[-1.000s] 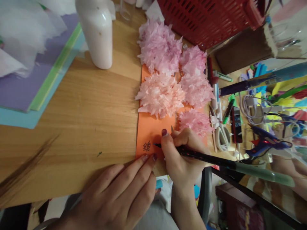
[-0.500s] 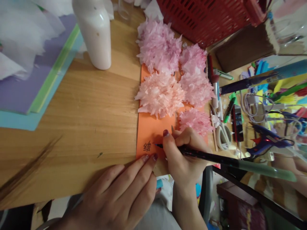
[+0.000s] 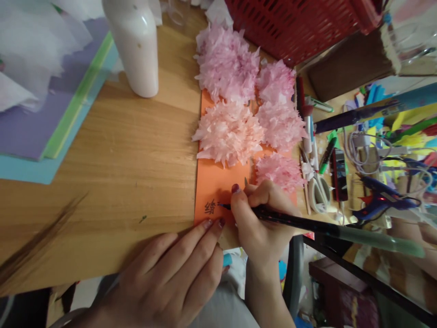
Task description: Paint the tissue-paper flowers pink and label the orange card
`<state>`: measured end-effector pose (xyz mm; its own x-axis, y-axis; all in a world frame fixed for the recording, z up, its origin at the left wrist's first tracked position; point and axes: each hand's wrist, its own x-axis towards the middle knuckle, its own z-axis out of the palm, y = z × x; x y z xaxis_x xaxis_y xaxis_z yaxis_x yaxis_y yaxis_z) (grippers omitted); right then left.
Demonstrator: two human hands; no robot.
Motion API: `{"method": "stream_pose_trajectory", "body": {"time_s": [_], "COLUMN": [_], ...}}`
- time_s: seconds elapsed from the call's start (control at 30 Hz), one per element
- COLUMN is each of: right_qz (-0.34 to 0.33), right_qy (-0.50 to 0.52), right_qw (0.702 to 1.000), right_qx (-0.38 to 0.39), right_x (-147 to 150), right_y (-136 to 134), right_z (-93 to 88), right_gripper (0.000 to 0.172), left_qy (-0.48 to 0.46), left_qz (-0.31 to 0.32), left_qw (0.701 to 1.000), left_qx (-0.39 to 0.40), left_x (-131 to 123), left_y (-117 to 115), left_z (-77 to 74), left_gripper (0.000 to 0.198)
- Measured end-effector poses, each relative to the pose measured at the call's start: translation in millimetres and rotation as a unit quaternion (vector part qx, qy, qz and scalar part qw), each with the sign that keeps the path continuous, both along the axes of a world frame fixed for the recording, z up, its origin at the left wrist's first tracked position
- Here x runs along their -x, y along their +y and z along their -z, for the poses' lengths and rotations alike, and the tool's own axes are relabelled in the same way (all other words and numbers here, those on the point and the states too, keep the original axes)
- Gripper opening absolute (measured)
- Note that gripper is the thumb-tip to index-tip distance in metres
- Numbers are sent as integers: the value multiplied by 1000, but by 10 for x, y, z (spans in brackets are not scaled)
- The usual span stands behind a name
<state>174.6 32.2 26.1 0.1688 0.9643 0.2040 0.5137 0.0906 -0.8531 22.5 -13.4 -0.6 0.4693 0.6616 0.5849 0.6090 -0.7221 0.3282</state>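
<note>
Our right hand (image 3: pixel 261 218) has its grip clenched around a pen (image 3: pixel 307 224), the tip touching the orange card (image 3: pixel 218 187) just beside a black written character (image 3: pixel 209 207). Our left hand (image 3: pixel 174 273) holds nothing, lying flat with released grip, fingertips (image 3: pixel 207 223) pressing the card's near edge against the table (image 3: pixel 136 173). Pink paper flowers (image 3: pixel 235 105) cover the card's far part. A white bottle (image 3: pixel 134 45) stands farther back, a red basket (image 3: pixel 300 25) beyond the flowers, and scissors (image 3: pixel 317 189) right of the card.
</note>
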Motion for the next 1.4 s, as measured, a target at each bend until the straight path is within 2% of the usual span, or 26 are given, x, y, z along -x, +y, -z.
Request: {"method": "stream_pose_trajectory", "body": {"time_s": [0.17,0.4,0.7,0.87,1.0,1.2,1.4], "right_qz": [5,-22,-21,-30,-15,45,45], "right_qy": [-2,3,31,11,16,6,-19], "right_qw": [1000,1000,999,999,1000,998,999], "right_qx": [-19,-4,28,13,-5,-37,-24], "right_x": [9,2,-20,2,-12,-14,2], "right_y": [15,-27,-5,-4,-14,14,12], "right_z": [-8,-4,-11,-13,0,-15,-20], "right_gripper": [41,41,40,41,42,42,42], "left_qy": [-4,-6,0,2,5,9,3], "left_qz": [-6,-2,0,1,3,7,3], "left_qw": [1000,1000,1000,1000,1000,1000,1000], "left_qx": [2,3,4,3,12,9,6], "left_x": [1,-14,-10,-5,-11,2,5], "left_y": [-5,-29,-29,-25,-31,-44,-42], "left_z": [3,16,12,11,5,20,27], "left_gripper": [21,19,21,21,22,23,23]}}
